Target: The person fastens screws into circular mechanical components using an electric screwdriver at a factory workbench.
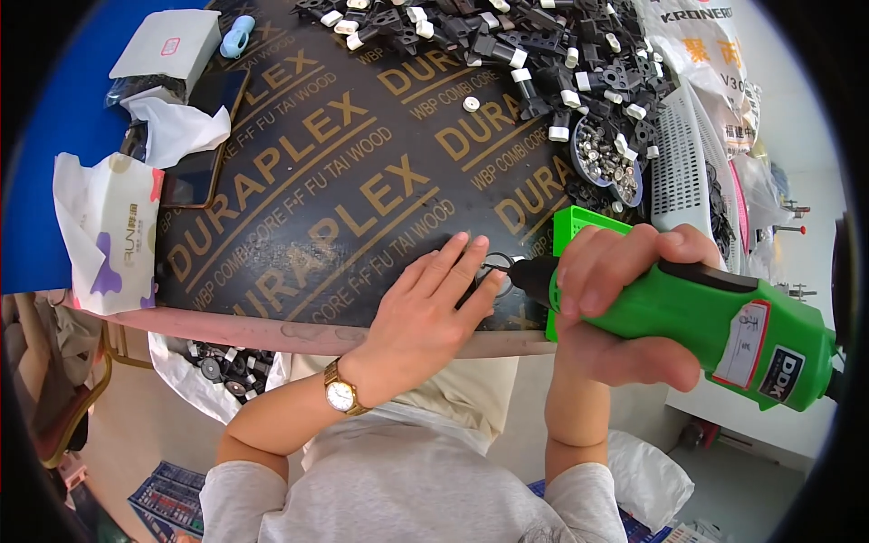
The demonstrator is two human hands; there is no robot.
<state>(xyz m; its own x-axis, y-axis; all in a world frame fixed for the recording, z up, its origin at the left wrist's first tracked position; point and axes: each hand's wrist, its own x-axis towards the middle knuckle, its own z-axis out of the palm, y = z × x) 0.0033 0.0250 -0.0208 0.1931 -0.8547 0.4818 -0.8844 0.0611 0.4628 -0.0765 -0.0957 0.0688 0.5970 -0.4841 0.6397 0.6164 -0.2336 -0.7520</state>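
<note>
In my right hand (625, 303) is a green electric screwdriver (765, 330), its fingers wrapped around the black-fronted body. The tool lies nearly level, its thin bit pointing left at a small round part (501, 288) with a pale ring-shaped rim. My left hand (425, 303), with a gold wristwatch (340, 391) on the wrist, rests low on the dark tabletop (299, 217). Its thumb and forefinger hold the round part from the left, the other fingers stretched out alongside. They cover much of the part, so its full shape is hidden.
A bright green tray (579, 222) stands behind the right hand. Beyond it are a bowl of metal screws (602, 154), a heap of black-and-white plastic parts (525, 54) and a white perforated basket (681, 163). At left lie a tissue pack (118, 235), a phone (195, 176) and a white box (167, 45).
</note>
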